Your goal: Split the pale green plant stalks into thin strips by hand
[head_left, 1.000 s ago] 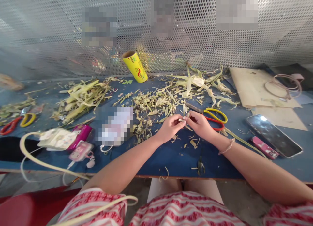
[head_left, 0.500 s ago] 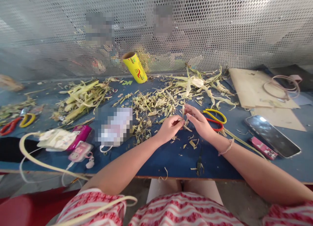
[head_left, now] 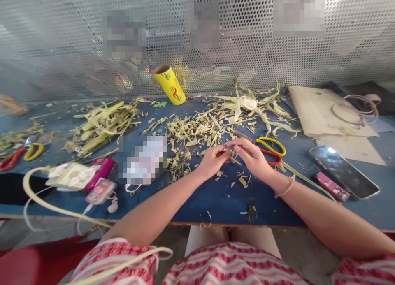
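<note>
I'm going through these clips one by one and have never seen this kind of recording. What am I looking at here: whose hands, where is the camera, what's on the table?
The camera sits on a person's head, looking down at their own bare arms. The left hand and right hand meet over a blue table, pinching a small husk strip between the fingertips. Around them lie heaps of husk scraps, scissors beside the right hand, a phone further right, a yellow tube by the mesh screen, and another pair of scissors far left.
</note>
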The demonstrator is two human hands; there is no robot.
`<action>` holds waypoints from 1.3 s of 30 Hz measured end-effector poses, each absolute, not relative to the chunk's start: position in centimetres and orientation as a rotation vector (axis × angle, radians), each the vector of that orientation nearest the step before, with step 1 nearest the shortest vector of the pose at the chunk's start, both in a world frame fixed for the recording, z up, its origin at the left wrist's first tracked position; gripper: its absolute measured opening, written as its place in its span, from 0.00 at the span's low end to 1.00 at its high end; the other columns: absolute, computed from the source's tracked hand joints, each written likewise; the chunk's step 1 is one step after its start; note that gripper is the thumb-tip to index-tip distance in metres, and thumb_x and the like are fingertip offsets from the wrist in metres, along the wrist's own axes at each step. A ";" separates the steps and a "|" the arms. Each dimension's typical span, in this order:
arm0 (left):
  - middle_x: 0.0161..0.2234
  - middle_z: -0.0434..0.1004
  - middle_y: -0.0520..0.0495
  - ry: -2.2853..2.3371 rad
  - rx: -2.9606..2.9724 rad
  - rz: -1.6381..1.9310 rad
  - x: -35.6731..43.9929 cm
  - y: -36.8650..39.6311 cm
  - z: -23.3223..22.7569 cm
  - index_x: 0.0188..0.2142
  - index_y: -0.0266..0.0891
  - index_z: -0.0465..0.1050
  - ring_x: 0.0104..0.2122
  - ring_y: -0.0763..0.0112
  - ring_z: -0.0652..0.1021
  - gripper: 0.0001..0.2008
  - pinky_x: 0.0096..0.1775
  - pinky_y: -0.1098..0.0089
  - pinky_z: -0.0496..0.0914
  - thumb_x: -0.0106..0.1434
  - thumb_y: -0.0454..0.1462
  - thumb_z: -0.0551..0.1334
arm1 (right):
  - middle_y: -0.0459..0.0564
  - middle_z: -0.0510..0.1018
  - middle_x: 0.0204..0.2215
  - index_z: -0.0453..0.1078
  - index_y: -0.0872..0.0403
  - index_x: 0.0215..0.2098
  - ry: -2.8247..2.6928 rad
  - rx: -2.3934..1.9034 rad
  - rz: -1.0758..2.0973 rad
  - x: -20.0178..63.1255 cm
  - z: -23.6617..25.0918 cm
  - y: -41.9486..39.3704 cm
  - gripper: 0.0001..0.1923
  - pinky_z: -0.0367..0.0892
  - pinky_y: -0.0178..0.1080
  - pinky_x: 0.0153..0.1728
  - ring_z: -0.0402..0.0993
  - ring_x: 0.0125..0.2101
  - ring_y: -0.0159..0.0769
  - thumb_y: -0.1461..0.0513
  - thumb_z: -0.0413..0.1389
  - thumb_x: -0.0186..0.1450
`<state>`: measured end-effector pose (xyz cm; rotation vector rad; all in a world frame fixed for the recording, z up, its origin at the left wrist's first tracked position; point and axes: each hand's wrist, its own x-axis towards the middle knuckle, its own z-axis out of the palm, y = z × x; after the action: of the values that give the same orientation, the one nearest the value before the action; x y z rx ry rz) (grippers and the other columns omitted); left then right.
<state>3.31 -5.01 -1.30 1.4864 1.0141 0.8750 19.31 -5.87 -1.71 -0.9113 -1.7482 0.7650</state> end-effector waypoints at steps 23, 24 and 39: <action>0.21 0.64 0.54 0.953 1.508 0.885 3.4 -5.0 -1.3 0.22 0.36 0.64 0.25 0.77 0.66 0.06 0.29 0.73 0.61 0.54 0.35 0.58 | 0.48 0.66 0.34 0.65 0.51 0.30 -1.762 -0.906 0.898 18.9 -1.9 -6.1 0.03 0.68 0.41 0.37 0.66 0.35 0.34 0.65 0.56 0.59; 0.21 0.63 0.54 0.948 1.503 0.890 3.4 -4.9 -1.4 0.22 0.36 0.64 0.25 0.77 0.66 0.06 0.29 0.73 0.62 0.54 0.35 0.58 | 0.48 0.66 0.34 0.64 0.51 0.31 -1.759 -0.926 0.889 18.8 -1.9 -6.1 0.04 0.68 0.41 0.37 0.66 0.36 0.34 0.66 0.56 0.59; 0.22 0.64 0.53 1.083 1.673 0.870 3.3 -5.0 -1.5 0.23 0.37 0.64 0.25 0.76 0.67 0.08 0.29 0.73 0.62 0.58 0.33 0.54 | 0.50 0.66 0.35 0.68 0.53 0.25 -1.868 -1.079 0.525 19.0 -1.8 -6.6 0.04 0.66 0.47 0.46 0.67 0.41 0.39 0.65 0.57 0.58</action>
<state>3.28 -4.95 -1.53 1.6727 1.0830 0.8701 18.97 -6.62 -1.78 -1.0793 -1.8682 0.5248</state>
